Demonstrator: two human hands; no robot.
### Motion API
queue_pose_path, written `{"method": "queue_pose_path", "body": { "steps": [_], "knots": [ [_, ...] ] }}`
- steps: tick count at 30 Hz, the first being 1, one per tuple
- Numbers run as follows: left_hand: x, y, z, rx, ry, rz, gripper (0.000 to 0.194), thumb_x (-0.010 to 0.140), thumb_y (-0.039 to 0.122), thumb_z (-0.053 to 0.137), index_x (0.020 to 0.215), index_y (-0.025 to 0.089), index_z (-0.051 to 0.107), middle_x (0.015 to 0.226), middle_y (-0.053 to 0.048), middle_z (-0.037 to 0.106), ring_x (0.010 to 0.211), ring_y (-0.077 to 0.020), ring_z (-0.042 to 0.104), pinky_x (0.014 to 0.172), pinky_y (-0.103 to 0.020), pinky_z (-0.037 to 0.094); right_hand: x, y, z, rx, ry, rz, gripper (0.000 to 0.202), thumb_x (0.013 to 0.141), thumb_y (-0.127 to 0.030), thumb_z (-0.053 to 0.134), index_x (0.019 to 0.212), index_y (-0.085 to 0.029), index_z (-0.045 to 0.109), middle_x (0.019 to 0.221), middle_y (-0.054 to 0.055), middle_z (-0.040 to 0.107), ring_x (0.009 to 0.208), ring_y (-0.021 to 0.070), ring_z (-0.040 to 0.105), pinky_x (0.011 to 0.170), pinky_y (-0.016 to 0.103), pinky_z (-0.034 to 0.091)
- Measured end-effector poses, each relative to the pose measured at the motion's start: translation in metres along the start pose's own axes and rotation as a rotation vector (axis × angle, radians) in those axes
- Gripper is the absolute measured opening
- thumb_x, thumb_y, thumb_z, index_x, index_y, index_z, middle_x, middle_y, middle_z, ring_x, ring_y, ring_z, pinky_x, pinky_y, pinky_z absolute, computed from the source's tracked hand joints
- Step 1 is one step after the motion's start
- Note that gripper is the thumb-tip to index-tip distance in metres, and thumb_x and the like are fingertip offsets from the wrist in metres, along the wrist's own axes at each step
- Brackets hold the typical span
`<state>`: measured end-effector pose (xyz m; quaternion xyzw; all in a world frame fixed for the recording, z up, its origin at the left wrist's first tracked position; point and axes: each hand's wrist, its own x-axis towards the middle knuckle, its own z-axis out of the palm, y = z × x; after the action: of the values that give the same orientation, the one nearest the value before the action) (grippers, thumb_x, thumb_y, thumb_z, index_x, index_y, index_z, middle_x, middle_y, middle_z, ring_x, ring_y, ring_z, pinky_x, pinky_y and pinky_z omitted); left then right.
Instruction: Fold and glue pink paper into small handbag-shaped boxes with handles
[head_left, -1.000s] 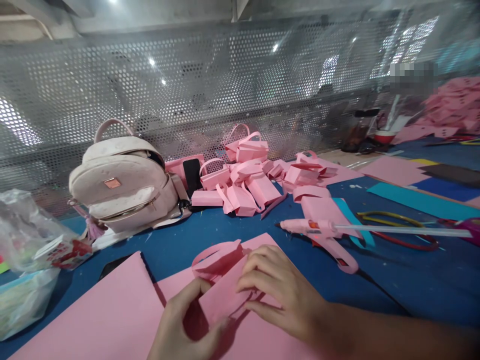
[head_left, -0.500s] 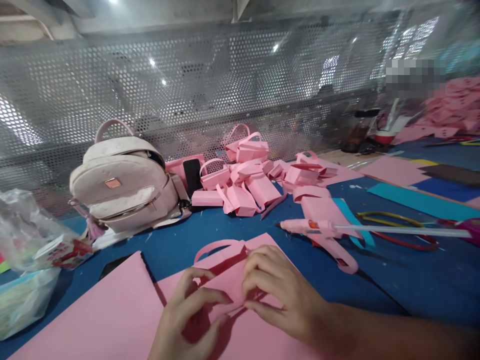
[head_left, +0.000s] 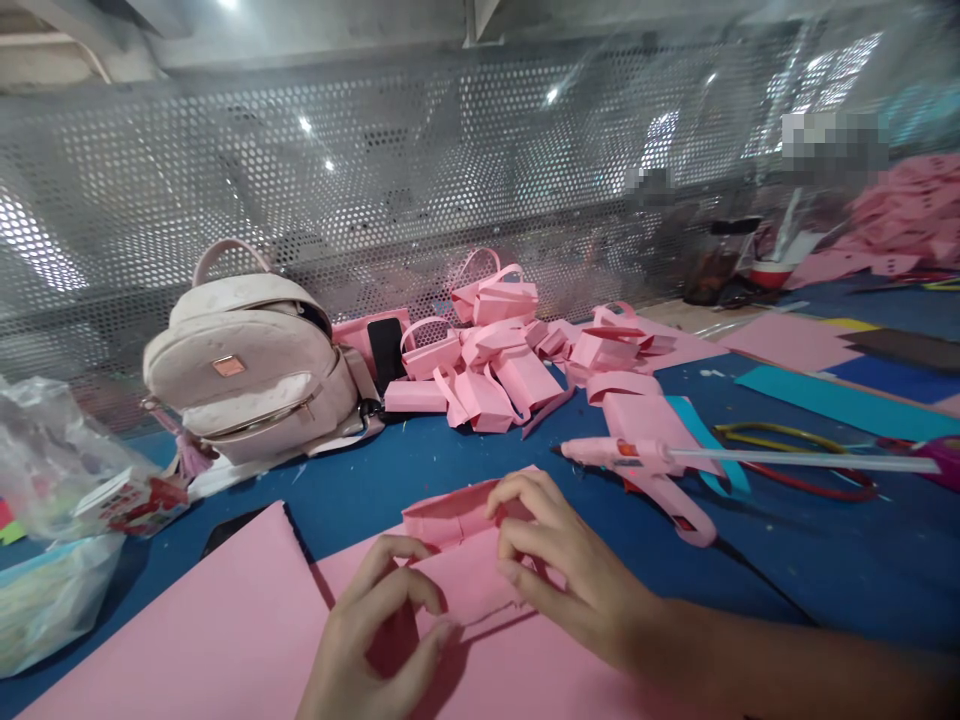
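Observation:
A small pink paper bag [head_left: 469, 572] lies on its side in front of me, its open, folded mouth facing away. My left hand [head_left: 390, 625] curls round its left end, with thumb and fingers at the lower corner. On the right end, the bent fingers of my right hand [head_left: 559, 570] hold the edge. The bag's handle cannot be seen. Beneath both hands is a large pink paper sheet [head_left: 510, 670]. A pink glue gun [head_left: 645, 465] with a long clear glue stick rests to the right of my right hand.
Behind are a heap of pink paper bags [head_left: 487, 380] and a cream backpack [head_left: 255, 365]. Another pink sheet [head_left: 202, 610] covers the left front. Plastic bags [head_left: 52, 600] lie far left. Coloured sheets [head_left: 840, 395] and yellow and red scissors handles [head_left: 795, 460] are at right.
The paper bag has turned between my hands, and its looped handle has gone out of sight. My right hand's fingers have shifted up and opened a little; the left has barely moved.

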<state>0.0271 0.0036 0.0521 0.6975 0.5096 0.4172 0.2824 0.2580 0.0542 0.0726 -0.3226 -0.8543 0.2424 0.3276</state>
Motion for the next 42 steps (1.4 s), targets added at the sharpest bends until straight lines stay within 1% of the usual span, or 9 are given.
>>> {"method": "queue_pose_path", "body": {
  "steps": [3, 6, 12, 16, 19, 23, 25, 31, 42],
  "knots": [
    [0.000, -0.001, -0.001, 0.006, -0.008, 0.010, 0.017, 0.088, 0.034, 0.064, 0.075, 0.022, 0.065, 0.093, -0.007, 0.065, 0.101, -0.0251, 0.064, 0.067, -0.024, 0.048, 0.002, 0.004, -0.002, 0.017, -0.022, -0.023, 0.028, 0.102, -0.027, 0.043, 0.075, -0.021, 0.048, 0.110, 0.004, 0.050, 0.110, 0.0225, 0.046, 0.096, 0.042, 0.040],
    [0.002, 0.001, -0.004, 0.001, -0.014, 0.051, 0.023, 0.090, 0.034, 0.062, 0.072, 0.021, 0.064, 0.084, -0.006, 0.065, 0.095, -0.0229, 0.064, 0.072, -0.025, 0.049, 0.004, 0.006, -0.005, 0.050, -0.041, -0.040, 0.030, 0.102, -0.027, 0.043, 0.074, -0.020, 0.051, 0.109, 0.003, 0.050, 0.112, 0.0222, 0.045, 0.097, 0.041, 0.039],
    [0.010, 0.008, -0.013, -0.019, -0.037, 0.040, 0.034, 0.096, 0.035, 0.054, 0.067, 0.020, 0.062, 0.079, -0.006, 0.062, 0.083, -0.0204, 0.060, 0.069, -0.025, 0.047, 0.006, 0.006, -0.008, 0.075, -0.047, 0.012, 0.036, 0.104, -0.030, 0.039, 0.074, -0.020, 0.057, 0.109, 0.006, 0.052, 0.112, 0.0222, 0.047, 0.097, 0.040, 0.042],
    [0.013, 0.005, -0.017, 0.022, -0.107, 0.071, 0.033, 0.099, 0.031, 0.049, 0.070, 0.020, 0.060, 0.081, -0.005, 0.061, 0.082, -0.0186, 0.060, 0.072, -0.024, 0.047, 0.006, 0.006, -0.007, 0.099, -0.040, 0.032, 0.043, 0.106, -0.036, 0.035, 0.074, -0.020, 0.058, 0.108, 0.007, 0.054, 0.113, 0.0227, 0.048, 0.097, 0.040, 0.043],
    [0.013, 0.003, -0.018, 0.038, -0.127, 0.078, 0.032, 0.100, 0.029, 0.047, 0.071, 0.020, 0.060, 0.084, -0.005, 0.060, 0.084, -0.0179, 0.060, 0.073, -0.023, 0.047, 0.007, 0.006, -0.006, 0.107, -0.032, 0.038, 0.037, 0.105, -0.031, 0.039, 0.073, -0.020, 0.055, 0.106, 0.006, 0.055, 0.109, 0.0217, 0.050, 0.095, 0.039, 0.044],
    [0.012, 0.002, -0.018, 0.043, -0.136, 0.082, 0.032, 0.100, 0.028, 0.046, 0.072, 0.020, 0.059, 0.084, -0.005, 0.060, 0.084, -0.0175, 0.059, 0.073, -0.022, 0.046, 0.008, 0.007, -0.003, 0.091, 0.001, 0.033, 0.022, 0.096, -0.018, 0.051, 0.074, -0.021, 0.053, 0.103, 0.004, 0.055, 0.106, 0.0202, 0.051, 0.092, 0.036, 0.043],
    [0.012, 0.003, -0.018, 0.050, -0.138, 0.086, 0.031, 0.100, 0.028, 0.047, 0.072, 0.020, 0.059, 0.084, -0.004, 0.060, 0.085, -0.0177, 0.059, 0.073, -0.022, 0.046, 0.008, 0.009, -0.001, 0.076, 0.015, 0.030, 0.019, 0.092, -0.015, 0.056, 0.075, -0.021, 0.053, 0.103, 0.002, 0.055, 0.106, 0.0197, 0.052, 0.092, 0.036, 0.042],
    [0.011, 0.003, -0.018, 0.053, -0.134, 0.077, 0.032, 0.100, 0.027, 0.046, 0.072, 0.020, 0.059, 0.084, -0.004, 0.059, 0.086, -0.0176, 0.059, 0.073, -0.021, 0.046, 0.007, 0.010, 0.000, 0.061, 0.018, 0.030, 0.019, 0.091, -0.013, 0.059, 0.076, -0.021, 0.052, 0.103, 0.001, 0.055, 0.104, 0.0193, 0.052, 0.091, 0.036, 0.041],
    [0.011, -0.002, -0.016, 0.064, -0.153, 0.092, 0.032, 0.101, 0.027, 0.045, 0.074, 0.020, 0.059, 0.085, -0.005, 0.060, 0.087, -0.0178, 0.059, 0.073, -0.023, 0.046, 0.006, 0.009, -0.001, 0.076, 0.000, 0.036, 0.020, 0.093, -0.014, 0.058, 0.076, -0.021, 0.050, 0.104, 0.001, 0.055, 0.104, 0.0186, 0.051, 0.091, 0.035, 0.041]
  ]
}}
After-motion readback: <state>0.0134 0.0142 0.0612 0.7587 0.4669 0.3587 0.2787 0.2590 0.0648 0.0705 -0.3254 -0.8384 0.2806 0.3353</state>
